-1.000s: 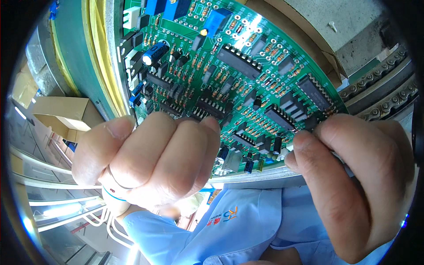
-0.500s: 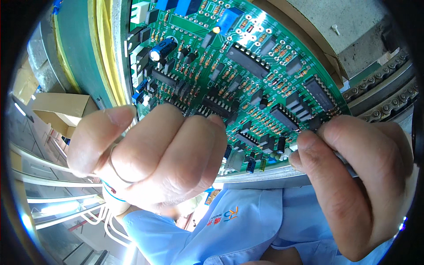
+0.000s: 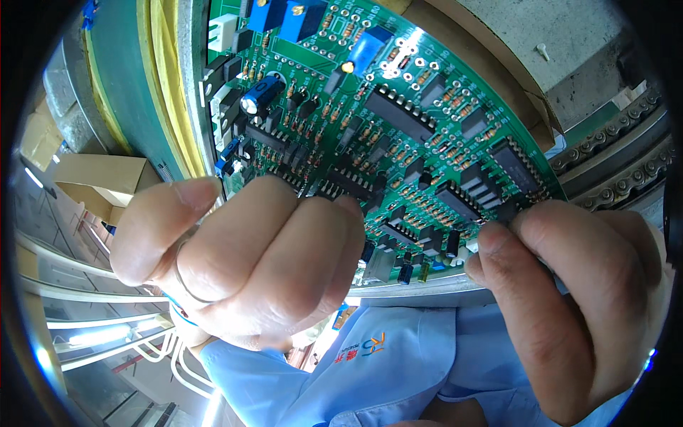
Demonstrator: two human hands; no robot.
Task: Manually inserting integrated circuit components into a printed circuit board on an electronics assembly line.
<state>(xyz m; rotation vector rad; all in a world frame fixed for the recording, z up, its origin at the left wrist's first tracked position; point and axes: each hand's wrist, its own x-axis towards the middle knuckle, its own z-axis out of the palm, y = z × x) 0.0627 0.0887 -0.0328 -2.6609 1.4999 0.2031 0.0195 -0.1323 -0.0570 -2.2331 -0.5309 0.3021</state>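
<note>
A green circuit board (image 3: 306,53) fills the upper middle, crowded with resistors, black chips (image 3: 400,114), a blue cylindrical capacitor (image 3: 262,94) and blue box-shaped parts (image 3: 302,20). Over its lower left part is my left hand (image 3: 249,252), closed, with the fingers curled and a ring on one. Its fingertips are hidden, so I cannot tell what they hold. At the lower right edge of the board, the thumb and forefinger of my right hand (image 3: 562,285) are pinched together beside a small dark component. Whatever lies between those fingertips is too small to name.
Beyond the board's right side runs a metal roller chain (image 3: 626,181). Cardboard (image 3: 498,71) curves behind the upper right edge, with a small white peg (image 3: 543,51) on the grey surface farther out. Yellow strips (image 3: 169,92) line the left, above an open cardboard box (image 3: 107,178).
Both hands have shifted slightly downward in the picture, and the board has moved a little with them. My fingers keep the same closed poses.
</note>
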